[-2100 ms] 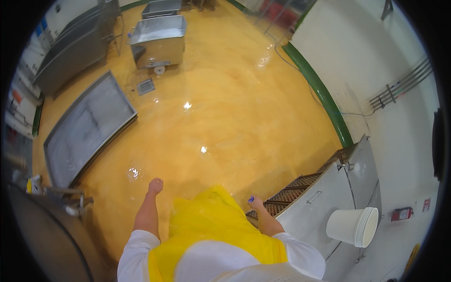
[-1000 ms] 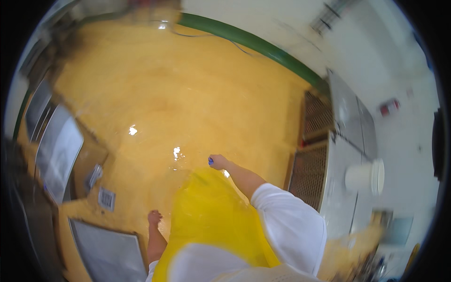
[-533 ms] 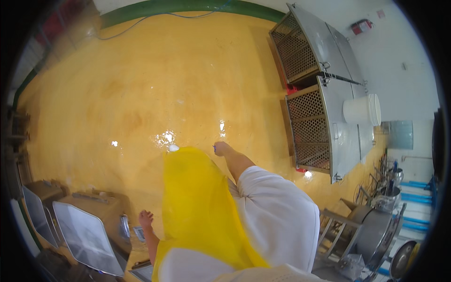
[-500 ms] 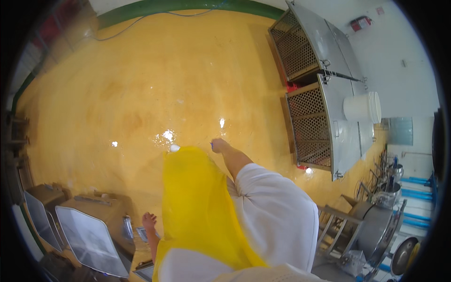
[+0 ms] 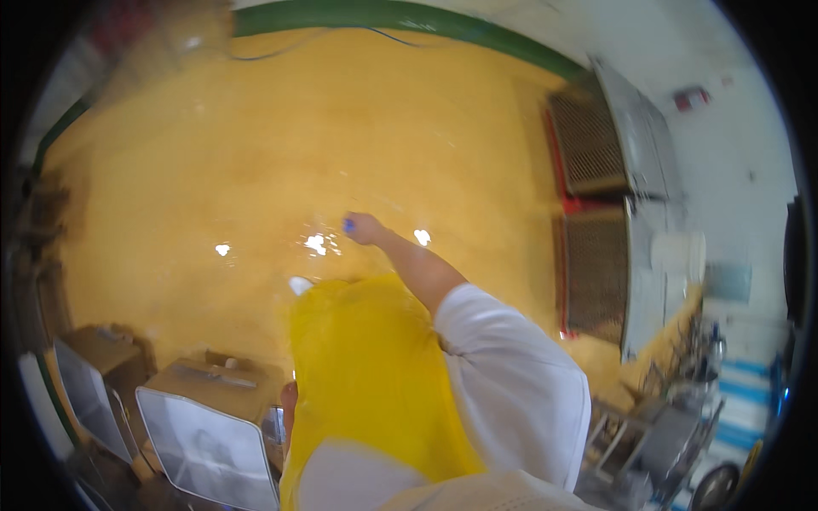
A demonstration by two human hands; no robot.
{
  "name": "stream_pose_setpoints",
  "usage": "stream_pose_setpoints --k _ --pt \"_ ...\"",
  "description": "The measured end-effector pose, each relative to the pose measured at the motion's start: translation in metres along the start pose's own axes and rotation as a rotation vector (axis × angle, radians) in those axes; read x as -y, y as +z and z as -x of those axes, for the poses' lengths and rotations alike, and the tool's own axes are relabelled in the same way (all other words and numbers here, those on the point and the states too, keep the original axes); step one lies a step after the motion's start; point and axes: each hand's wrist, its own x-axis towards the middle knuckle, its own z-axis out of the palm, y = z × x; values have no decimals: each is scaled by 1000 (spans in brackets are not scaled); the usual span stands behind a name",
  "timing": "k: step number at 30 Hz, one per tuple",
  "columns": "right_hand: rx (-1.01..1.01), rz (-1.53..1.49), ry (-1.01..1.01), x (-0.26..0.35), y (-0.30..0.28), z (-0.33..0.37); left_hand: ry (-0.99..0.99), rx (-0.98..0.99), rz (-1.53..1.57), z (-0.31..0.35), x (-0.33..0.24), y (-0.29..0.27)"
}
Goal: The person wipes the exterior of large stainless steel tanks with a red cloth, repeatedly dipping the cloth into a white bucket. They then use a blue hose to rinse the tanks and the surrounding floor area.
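My right hand [image 5: 365,228] is stretched out ahead over the yellow floor, its fingers closed around a small blue object [image 5: 348,226]. Too little of that object shows to name its kind. At my left side, my left hand [image 5: 290,397] shows only in part beside the yellow apron [image 5: 366,358] I wear; its fingers are hidden and blurred. The white tip of a shoe [image 5: 300,285] sticks out past the apron's lower edge.
Metal cabinets with perforated fronts [image 5: 588,140] line the right wall, with a white bucket [image 5: 679,254] on one. Box-shaped units with pale panels [image 5: 204,434] stand at lower left. A hose [image 5: 281,51] lies near the green wall base. Wet spots [image 5: 316,244] shine on the floor.
My right hand has swung forward and to the left with the blue object. My left hand has dropped back beside the apron. The surroundings have shifted in view, and a shoe shows more.
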Motion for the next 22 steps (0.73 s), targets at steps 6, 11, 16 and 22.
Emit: stream_pose_setpoints --k 6,11,16,22 --pt "48 180 118 -48 28 -30 -216 -340 449 -131 -110 -174" --pt "222 317 336 -67 44 -28 -128 -415 408 -233 -146 -298" --pt "268 117 480 33 13 -88 -8 -472 378 -309 -241 -400" --pt "445 194 458 134 2 -260 -179 -340 115 -335 -232 -452"
